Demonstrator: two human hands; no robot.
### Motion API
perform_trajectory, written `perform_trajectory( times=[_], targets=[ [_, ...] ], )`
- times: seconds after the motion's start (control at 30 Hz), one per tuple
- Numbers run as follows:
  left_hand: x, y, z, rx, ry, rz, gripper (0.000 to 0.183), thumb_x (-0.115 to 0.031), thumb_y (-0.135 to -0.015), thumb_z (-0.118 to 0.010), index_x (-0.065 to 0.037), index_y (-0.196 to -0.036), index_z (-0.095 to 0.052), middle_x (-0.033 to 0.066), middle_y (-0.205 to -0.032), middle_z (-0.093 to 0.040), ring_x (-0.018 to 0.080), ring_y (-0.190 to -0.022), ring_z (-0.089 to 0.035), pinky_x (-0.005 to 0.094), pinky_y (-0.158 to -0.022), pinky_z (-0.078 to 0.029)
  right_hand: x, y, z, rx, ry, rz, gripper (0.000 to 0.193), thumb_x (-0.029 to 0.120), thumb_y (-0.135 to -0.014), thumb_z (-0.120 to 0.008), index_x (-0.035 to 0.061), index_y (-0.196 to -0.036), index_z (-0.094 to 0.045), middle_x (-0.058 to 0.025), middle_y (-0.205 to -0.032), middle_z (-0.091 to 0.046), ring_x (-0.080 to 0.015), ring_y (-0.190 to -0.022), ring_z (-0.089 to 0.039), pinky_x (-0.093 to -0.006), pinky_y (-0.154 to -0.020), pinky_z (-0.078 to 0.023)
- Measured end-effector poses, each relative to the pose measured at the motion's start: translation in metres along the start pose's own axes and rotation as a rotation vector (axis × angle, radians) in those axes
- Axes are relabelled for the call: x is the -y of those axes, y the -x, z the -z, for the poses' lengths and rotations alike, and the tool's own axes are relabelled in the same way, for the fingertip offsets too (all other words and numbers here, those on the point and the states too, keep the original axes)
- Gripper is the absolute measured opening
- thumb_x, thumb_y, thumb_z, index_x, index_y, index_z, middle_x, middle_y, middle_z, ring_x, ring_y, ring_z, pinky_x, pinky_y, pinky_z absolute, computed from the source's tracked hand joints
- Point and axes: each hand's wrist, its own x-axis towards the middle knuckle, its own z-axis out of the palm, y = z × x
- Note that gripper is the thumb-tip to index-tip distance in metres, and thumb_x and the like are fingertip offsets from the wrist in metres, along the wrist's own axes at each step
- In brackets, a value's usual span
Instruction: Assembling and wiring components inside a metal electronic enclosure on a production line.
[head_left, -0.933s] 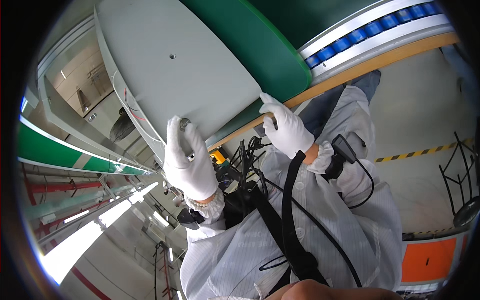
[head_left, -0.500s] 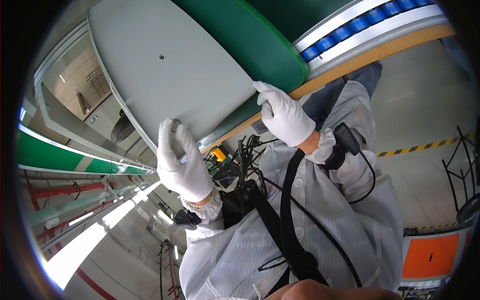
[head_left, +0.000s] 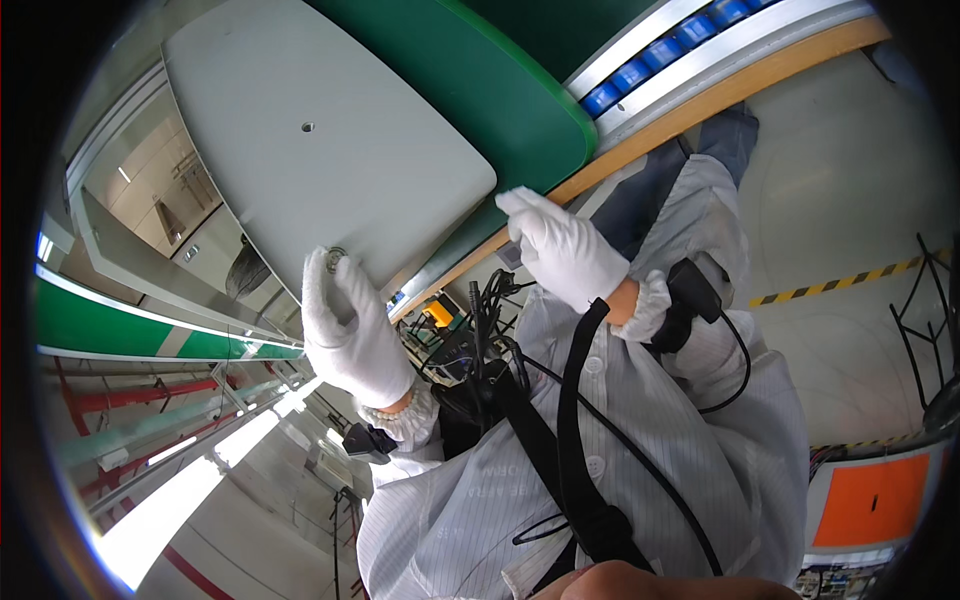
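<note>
A large flat grey panel [head_left: 330, 65] with curved edges and a small hole lies in front of me, over a green surface. My left hand [head_left: 355, 330], in a white glove, is at its near left end. Thumb and fingers close from two sides on a small round metal piece [head_left: 336, 258] at the fingertips; whether it is fixed to the panel I cannot tell. My right hand [head_left: 565, 245], gloved too, hovers just off the panel's near right corner, fingers bent and pressed together. What they hold, if anything, is hidden.
A green rounded board [head_left: 545, 130] lies beyond the panel's right side. Behind it runs a conveyor with blue rollers [head_left: 630, 75] and a wooden edge strip [head_left: 720, 100]. Black cables [head_left: 485, 320] hang between my arms. An orange panel [head_left: 872, 500] stands at lower right.
The grey panel has shifted slightly nearer and left in view, and my left hand with it. My right fingertips have come away from the panel's corner, a little toward me.
</note>
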Motion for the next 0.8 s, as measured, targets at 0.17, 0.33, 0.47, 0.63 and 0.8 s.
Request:
perform_trajectory(
  times=[0.17,0.33,0.47,0.63,0.8],
  targets=[
    [0.001,0.003,0.000,0.002,0.032,0.036,0.027,-0.003,-0.086,-0.067,-0.002,-0.113,-0.063,0.0102,-0.104,-0.068,0.0135,-0.088,-0.065,0.0247,-0.079,-0.051,0.008,0.003,0.006,-0.008,-0.065,-0.054,0.024,-0.004,-0.078,-0.055,0.0059,-0.096,-0.044,-0.0185,-0.124,-0.055,-0.0364,-0.117,-0.052,-0.0407,-0.086,-0.051],
    [0.001,0.002,-0.002,-0.005,0.044,0.026,0.027,-0.003,-0.086,-0.067,-0.002,-0.113,-0.063,0.0104,-0.105,-0.068,0.0135,-0.089,-0.065,0.0249,-0.079,-0.052,0.001,-0.012,-0.005,-0.069,-0.052,0.008,0.023,-0.006,-0.079,-0.052,0.0069,-0.096,-0.043,-0.0189,-0.131,-0.051,-0.0373,-0.117,-0.051,-0.0421,-0.085,-0.051],
    [-0.003,0.000,0.001,0.000,0.003,0.019,0.029,-0.002,-0.087,-0.065,-0.002,-0.116,-0.061,0.0108,-0.105,-0.068,0.0136,-0.090,-0.065,0.0253,-0.079,-0.052,0.001,-0.028,-0.006,-0.035,-0.034,0.008,0.023,-0.006,-0.079,-0.052,0.0065,-0.095,-0.043,-0.0200,-0.133,-0.049,-0.0378,-0.117,-0.051,-0.0417,-0.087,-0.050],
    [0.008,0.006,0.005,0.077,0.254,0.213,0.039,0.007,-0.089,-0.053,-0.002,-0.126,-0.054,0.0068,-0.109,-0.063,0.0093,-0.083,-0.060,0.0206,-0.075,-0.047,0.003,-0.019,-0.004,-0.106,0.002,0.037,0.024,-0.005,-0.076,-0.055,0.0054,-0.095,-0.044,-0.0151,-0.121,-0.055,-0.0358,-0.103,-0.056,-0.0426,-0.079,-0.052],
    [0.013,0.011,0.013,0.144,0.394,0.135,0.057,0.014,-0.080,-0.048,-0.001,-0.135,-0.043,0.0141,-0.120,-0.060,0.0135,-0.098,-0.060,0.0216,-0.079,-0.047,0.035,-0.021,0.007,-0.089,-0.069,0.065,0.024,-0.004,-0.077,-0.057,0.0073,-0.096,-0.048,-0.0137,-0.116,-0.061,-0.0337,-0.108,-0.058,-0.0408,-0.083,-0.053]
  ],
)
